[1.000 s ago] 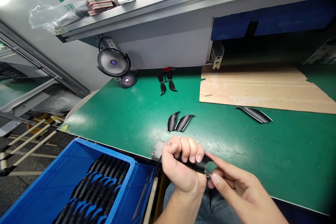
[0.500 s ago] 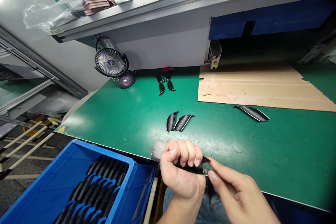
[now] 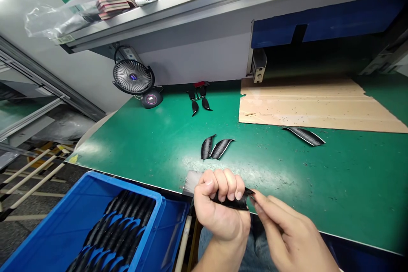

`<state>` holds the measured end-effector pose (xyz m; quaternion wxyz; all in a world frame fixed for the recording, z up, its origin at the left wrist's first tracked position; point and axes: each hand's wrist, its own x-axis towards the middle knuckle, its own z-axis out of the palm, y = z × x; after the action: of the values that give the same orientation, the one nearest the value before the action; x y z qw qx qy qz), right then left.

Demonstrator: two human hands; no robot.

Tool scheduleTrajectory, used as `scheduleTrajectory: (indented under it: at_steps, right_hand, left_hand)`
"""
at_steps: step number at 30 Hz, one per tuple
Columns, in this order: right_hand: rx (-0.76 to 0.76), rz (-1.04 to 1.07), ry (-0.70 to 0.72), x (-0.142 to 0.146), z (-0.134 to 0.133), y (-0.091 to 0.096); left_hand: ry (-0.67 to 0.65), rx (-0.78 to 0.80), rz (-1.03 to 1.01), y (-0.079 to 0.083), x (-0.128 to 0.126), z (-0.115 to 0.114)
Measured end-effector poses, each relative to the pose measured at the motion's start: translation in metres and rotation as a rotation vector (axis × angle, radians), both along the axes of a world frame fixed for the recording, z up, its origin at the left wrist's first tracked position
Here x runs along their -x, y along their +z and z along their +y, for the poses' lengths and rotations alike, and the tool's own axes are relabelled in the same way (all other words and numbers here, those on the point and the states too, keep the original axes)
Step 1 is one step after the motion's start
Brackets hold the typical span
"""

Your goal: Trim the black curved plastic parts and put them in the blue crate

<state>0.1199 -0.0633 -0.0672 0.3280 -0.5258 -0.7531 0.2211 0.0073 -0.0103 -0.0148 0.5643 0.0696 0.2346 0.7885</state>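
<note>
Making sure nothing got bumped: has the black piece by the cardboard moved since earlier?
No, the black piece sits unchanged relative to the cardboard sheet.

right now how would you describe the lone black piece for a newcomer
On the green mat, find the tan cardboard sheet at the right. Just below its front edge lies a slim curved black piece, alone, unlike the pair further left.

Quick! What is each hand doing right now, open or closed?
Left hand: closed, holding a black curved piece.
Right hand: fingertips pinched at the piece's end; can't tell if it's gripping.
</note>
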Motion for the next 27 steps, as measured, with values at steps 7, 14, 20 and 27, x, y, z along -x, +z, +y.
scheduleTrajectory:
  at_steps: [7, 14, 20, 27]
  right_hand:
    - [-0.373, -0.231, -0.187, 0.004, -0.006, -0.002]
    - [-0.069, 0.343, -0.176, 0.012, -0.007, -0.008]
    - [0.453, 0.681, -0.275, 0.012, 0.010, 0.001]
    - [0.386, 0.352, -0.366, -0.012, 0.008, 0.005]
  left_hand:
    - [0.017, 0.130, -0.103, 0.004, -0.001, 0.009]
    - [0.019, 0.119, -0.075, 0.006, -0.002, 0.010]
    - [-0.136, -0.121, 0.120, -0.001, -0.009, -0.002]
    - [-0.007, 0.010, 0.055, -0.004, 0.008, 0.014]
